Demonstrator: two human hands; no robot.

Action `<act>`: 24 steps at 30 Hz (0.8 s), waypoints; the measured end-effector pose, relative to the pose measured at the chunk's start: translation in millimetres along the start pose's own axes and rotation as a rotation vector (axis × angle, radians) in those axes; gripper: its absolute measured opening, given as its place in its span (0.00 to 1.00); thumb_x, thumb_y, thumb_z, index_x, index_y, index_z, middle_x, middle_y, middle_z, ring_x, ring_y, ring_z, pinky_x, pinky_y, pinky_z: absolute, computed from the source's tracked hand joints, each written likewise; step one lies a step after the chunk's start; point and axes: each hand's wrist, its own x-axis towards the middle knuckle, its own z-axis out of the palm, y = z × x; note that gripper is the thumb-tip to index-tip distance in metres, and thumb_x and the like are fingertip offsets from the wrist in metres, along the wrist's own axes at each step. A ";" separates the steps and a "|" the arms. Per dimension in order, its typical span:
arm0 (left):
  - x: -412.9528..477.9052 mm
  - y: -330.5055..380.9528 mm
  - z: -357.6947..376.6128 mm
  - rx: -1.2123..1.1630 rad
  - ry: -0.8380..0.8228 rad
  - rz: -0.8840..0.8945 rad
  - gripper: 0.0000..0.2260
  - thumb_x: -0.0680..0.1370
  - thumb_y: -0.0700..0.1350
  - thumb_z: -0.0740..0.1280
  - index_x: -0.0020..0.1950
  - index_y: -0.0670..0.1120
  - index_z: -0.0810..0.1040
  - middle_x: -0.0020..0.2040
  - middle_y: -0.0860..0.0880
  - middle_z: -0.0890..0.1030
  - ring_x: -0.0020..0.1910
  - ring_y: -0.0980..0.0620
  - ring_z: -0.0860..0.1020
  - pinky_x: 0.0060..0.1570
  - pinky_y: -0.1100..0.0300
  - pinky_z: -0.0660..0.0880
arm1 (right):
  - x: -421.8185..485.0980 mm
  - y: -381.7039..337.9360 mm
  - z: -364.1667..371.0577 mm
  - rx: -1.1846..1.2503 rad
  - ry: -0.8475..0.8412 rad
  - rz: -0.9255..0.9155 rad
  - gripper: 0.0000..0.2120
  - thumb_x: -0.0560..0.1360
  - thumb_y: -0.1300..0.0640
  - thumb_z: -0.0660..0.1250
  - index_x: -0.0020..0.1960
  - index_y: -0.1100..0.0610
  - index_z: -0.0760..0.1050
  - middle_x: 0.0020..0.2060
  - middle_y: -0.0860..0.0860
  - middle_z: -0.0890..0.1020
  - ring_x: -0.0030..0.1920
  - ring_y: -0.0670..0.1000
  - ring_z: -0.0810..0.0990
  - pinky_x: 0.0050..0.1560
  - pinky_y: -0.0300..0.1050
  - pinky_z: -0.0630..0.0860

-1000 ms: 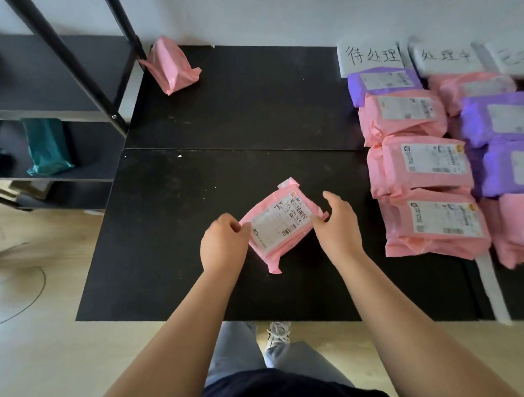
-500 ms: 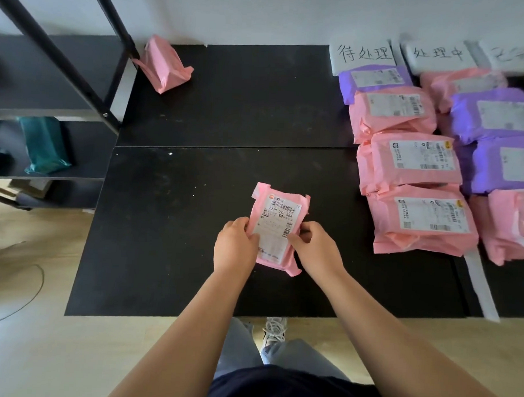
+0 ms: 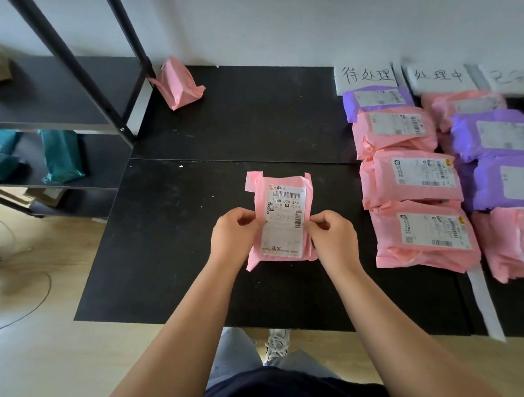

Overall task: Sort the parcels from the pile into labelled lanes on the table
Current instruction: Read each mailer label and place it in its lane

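Over tabletop (image 3: 192, 255) centre, left hand (image 3: 233, 239), right hand (image 3: 334, 240) pinch pink parcel (image 3: 284, 217) sides, fingers (image 3: 247, 220) curled; third lane label (image 3: 512, 78) blurred, rightmost parcels (image 3: 520, 245) cut off.

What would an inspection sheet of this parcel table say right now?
Surface: black table, two panels butted together, a few white specks.
Job's things: held pink parcel, label up; pink and purple parcels in rows under handwritten lane signs; lone pink parcel at the far left corner.
Clutter: white strip between lanes.
Grips: left hand and right hand each pinch a side edge of the held pink parcel.
Cables: thin cable on the floor, left.
Surroundings: black shelf rack with teal packages; white wall; wooden floor.
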 end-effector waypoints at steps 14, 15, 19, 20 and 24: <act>-2.1 63.9 -67.6 -0.292 0.057 0.126 0.05 0.78 0.50 0.70 0.47 0.51 0.83 0.41 0.56 0.85 0.38 0.60 0.83 0.34 0.69 0.76 | -23.7 -76.7 -12.6 0.129 0.115 -0.186 0.04 0.77 0.58 0.69 0.44 0.54 0.76 0.41 0.46 0.81 0.42 0.43 0.81 0.38 0.32 0.71; -0.8 65.6 -71.1 -0.287 0.053 0.116 0.04 0.78 0.50 0.70 0.47 0.51 0.83 0.42 0.55 0.85 0.39 0.59 0.83 0.36 0.68 0.77 | -24.3 -79.5 -10.6 0.139 0.123 -0.181 0.04 0.77 0.58 0.69 0.44 0.54 0.76 0.41 0.46 0.81 0.42 0.43 0.80 0.38 0.32 0.70; 4.7 69.6 -84.2 -0.339 -0.013 0.061 0.04 0.77 0.47 0.71 0.49 0.47 0.84 0.44 0.52 0.86 0.43 0.53 0.85 0.46 0.58 0.81 | -27.8 -88.0 -7.3 0.223 0.137 -0.155 0.04 0.77 0.54 0.70 0.50 0.53 0.77 0.45 0.45 0.82 0.46 0.44 0.81 0.44 0.37 0.76; 5.6 70.6 -87.2 -0.348 -0.034 0.054 0.05 0.77 0.46 0.72 0.49 0.47 0.84 0.44 0.51 0.86 0.43 0.53 0.85 0.47 0.57 0.82 | -27.6 -90.8 -8.1 0.251 0.147 -0.142 0.06 0.77 0.53 0.70 0.53 0.52 0.77 0.47 0.45 0.82 0.47 0.43 0.81 0.48 0.39 0.77; 5.9 73.2 -95.3 -0.338 -0.101 0.050 0.04 0.77 0.46 0.72 0.48 0.46 0.84 0.42 0.52 0.86 0.42 0.53 0.85 0.44 0.59 0.81 | -23.2 -105.1 -13.1 0.275 0.177 -0.123 0.11 0.79 0.49 0.67 0.59 0.51 0.78 0.50 0.44 0.81 0.49 0.42 0.80 0.50 0.39 0.76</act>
